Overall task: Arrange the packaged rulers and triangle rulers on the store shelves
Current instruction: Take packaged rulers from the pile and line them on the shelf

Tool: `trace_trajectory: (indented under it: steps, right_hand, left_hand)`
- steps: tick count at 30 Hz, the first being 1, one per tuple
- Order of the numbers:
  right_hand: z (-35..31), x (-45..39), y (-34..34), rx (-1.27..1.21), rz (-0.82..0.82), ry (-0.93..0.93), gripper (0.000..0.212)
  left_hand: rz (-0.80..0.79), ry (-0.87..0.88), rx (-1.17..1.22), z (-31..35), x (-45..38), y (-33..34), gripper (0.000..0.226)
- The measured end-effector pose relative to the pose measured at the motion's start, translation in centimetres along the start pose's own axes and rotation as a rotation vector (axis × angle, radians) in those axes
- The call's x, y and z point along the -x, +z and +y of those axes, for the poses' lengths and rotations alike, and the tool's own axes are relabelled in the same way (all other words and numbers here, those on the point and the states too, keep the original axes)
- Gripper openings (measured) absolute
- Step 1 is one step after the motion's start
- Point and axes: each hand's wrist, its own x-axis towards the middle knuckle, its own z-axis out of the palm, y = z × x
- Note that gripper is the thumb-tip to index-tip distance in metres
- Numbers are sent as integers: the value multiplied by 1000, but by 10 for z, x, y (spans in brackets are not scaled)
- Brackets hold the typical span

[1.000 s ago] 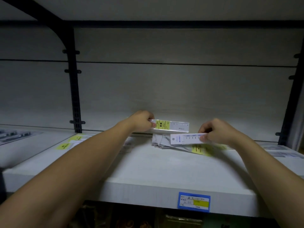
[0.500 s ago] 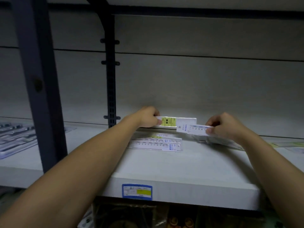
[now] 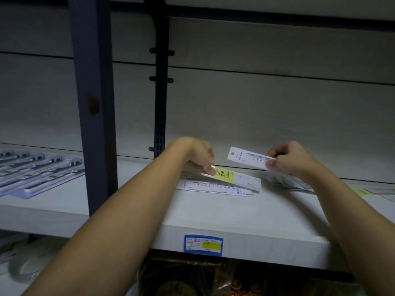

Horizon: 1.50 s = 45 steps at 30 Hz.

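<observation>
Left hand (image 3: pixel 199 154): fingers curled down, thumb pinching the near end of a packaged ruler with a yellow label (image 3: pixel 233 177); that ruler slopes down to the right, its far end resting on the pile below.
Pile on the shelf: a second packaged ruler (image 3: pixel 211 186) lies flat under the yellow-labelled one, numbered scale facing up, long side running along the shelf (image 3: pixel 213 214).
Right hand (image 3: pixel 292 160): fingers closed round one end of a white ruler pack (image 3: pixel 245 158), held up off the shelf, hang-hole end pointing left, tilted slightly down to the right.
Gap: the two held packs sit near each other but are not touching.
Behind the right wrist: more clear packets (image 3: pixel 288 181) lying on the shelf, blurred; I cannot tell what they are.
Shelf edge: a blue-bordered price tag (image 3: pixel 203 245) with a yellow patch, directly below the pile.
Left bay: beyond the dark upright post (image 3: pixel 92 103), rows of blister-packed items (image 3: pixel 36 167) lie flat.
</observation>
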Motion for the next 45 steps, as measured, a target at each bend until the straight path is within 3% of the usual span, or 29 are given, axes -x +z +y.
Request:
trace_trajectory:
  steps: [2,7,15,21,23,26,33,39,45]
  right_hand:
    - [-5,0,-1,-19,-30,-7,13]
    - [-28,1,8,-14,-152,-73,7]
    - [-36,3,40,-165,-209,-107,13]
    - [-37,6,46,-244,-192,-101,12]
    - [-35,7,45,-244,-138,-83,11]
    - [-33,6,43,-268,-43,-31,13]
    - [-35,8,47,-197,71,2,14]
    - [-50,5,58,-40,-91,-2,24]
    - [-73,7,98,55,-235,-125,8]
  left_hand:
    - [-27,-27,-32,-1,1,4,21]
    - [-33,-116,-318,-3,7,9,53]
    - [-42,-166,-317,-16,1,9,97]
    - [58,-148,-273,-12,21,11,62]
    - [86,-142,-250,-13,20,13,40]
    - [176,-122,-270,-17,12,19,29]
    - [316,-64,-243,-25,-6,29,30]
    - [404,-129,-94,-37,-8,11,27]
    - [631,-39,30,-24,-14,-1,28]
